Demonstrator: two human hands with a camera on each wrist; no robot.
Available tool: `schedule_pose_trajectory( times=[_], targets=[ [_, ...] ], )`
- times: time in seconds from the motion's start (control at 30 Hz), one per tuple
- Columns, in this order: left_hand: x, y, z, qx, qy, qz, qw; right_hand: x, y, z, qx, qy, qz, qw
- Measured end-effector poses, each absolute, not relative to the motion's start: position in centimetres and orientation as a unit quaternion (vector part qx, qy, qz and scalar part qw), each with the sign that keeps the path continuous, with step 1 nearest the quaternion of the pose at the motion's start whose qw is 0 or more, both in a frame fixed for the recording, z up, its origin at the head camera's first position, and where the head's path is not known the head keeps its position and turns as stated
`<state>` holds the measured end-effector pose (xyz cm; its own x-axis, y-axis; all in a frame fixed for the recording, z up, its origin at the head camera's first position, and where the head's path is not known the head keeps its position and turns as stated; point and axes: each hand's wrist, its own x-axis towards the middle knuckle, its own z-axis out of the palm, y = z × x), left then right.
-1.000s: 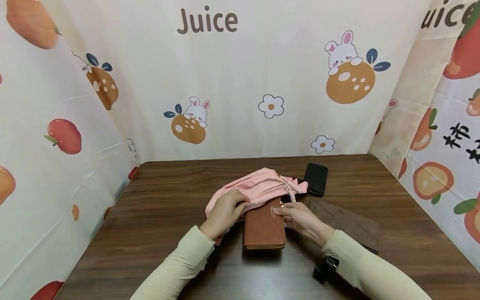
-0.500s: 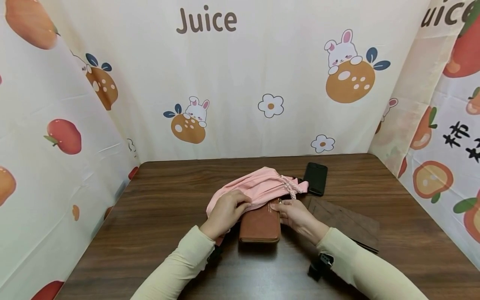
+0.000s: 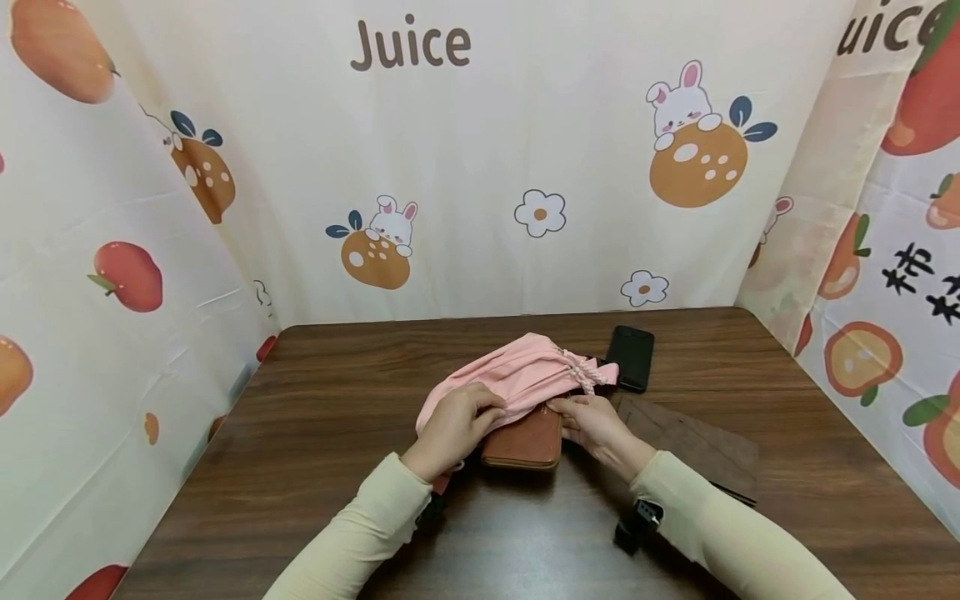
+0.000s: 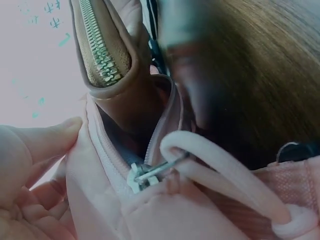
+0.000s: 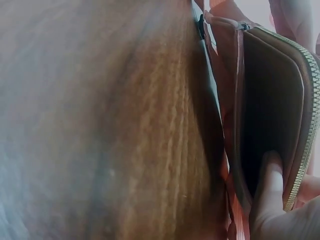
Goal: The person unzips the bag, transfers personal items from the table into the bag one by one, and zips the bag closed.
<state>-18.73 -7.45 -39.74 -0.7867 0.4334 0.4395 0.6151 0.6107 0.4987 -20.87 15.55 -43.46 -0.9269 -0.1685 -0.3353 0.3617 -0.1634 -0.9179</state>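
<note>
A brown leather wallet (image 3: 521,440) with a metal zipper along its edge is partly inside a pink zippered pouch (image 3: 517,373). Its near end sticks out toward me, while the far part is hidden under the pink fabric. My left hand (image 3: 455,423) pinches the edge of the pouch's opening between thumb and fingers. From the right side, my right hand (image 3: 600,432) grips the wallet near the opening. Close up in the left wrist view, the pouch's zipper pull (image 4: 142,177) carries a pale loop (image 4: 225,167), and the wallet (image 4: 112,60) stands between the parted zipper edges.
A black phone (image 3: 632,357) lies at the back right, beside the pouch's braided cord (image 3: 583,372). To the right of my right hand is a flat dark brown piece (image 3: 693,443) on the wooden table (image 3: 337,400). Printed curtains (image 3: 465,150) surround the table.
The wallet has moved away from me, deeper into the pouch, so less of it shows. My right hand has moved slightly forward and left with it; my left hand has hardly moved.
</note>
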Motion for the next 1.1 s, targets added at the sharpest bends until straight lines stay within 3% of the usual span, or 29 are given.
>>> schedule_pose_trajectory(
  times=[0.5, 1.1],
  targets=[
    [-18.9, -7.5, -40.2, -0.281, -0.889, -0.341, 0.120, -20.6, 16.4, -43.6, 0.026, 0.646, -0.704, 0.295],
    [-19.0, -7.5, -40.4, -0.288, -0.883, -0.345, 0.136, -19.9, 16.4, -43.2, 0.030, 0.658, -0.702, 0.270]
  ],
)
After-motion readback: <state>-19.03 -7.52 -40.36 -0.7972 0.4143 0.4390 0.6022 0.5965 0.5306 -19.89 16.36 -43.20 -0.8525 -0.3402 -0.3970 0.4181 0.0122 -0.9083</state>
